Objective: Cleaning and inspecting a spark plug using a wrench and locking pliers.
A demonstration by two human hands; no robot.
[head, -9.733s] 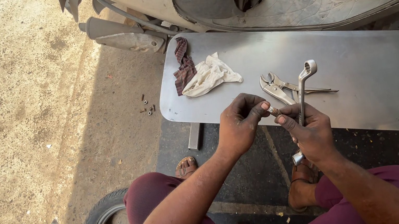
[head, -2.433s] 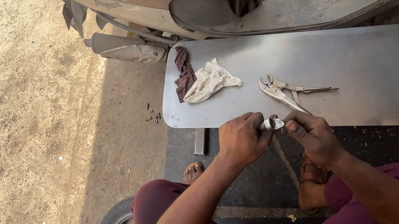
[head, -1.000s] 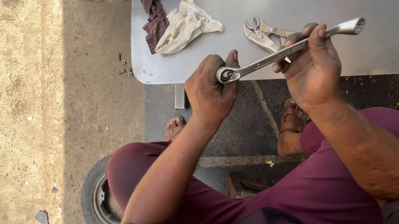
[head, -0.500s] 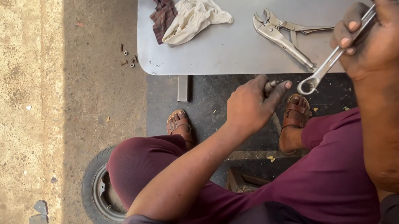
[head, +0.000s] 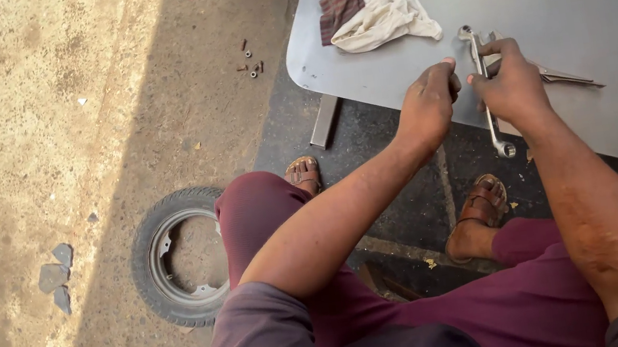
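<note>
At the near edge of the grey sheet-metal panel [head: 596,16] — right hand [head: 512,86] clamped around long silver steel wrench [head: 486,94]; left hand [head: 429,102] just beside, loosely curled, holding nothing visible — white crumpled rag [head: 384,19] farther up.

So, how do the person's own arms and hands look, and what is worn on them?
Both arms are bare from the upper arm down. The left hand and the right hand wear no gloves, and no rings, watch or bracelet show. Short greyish-purple sleeves cover only the upper arms. The right forearm has a rough, scuffed-looking patch on its surface.
</note>
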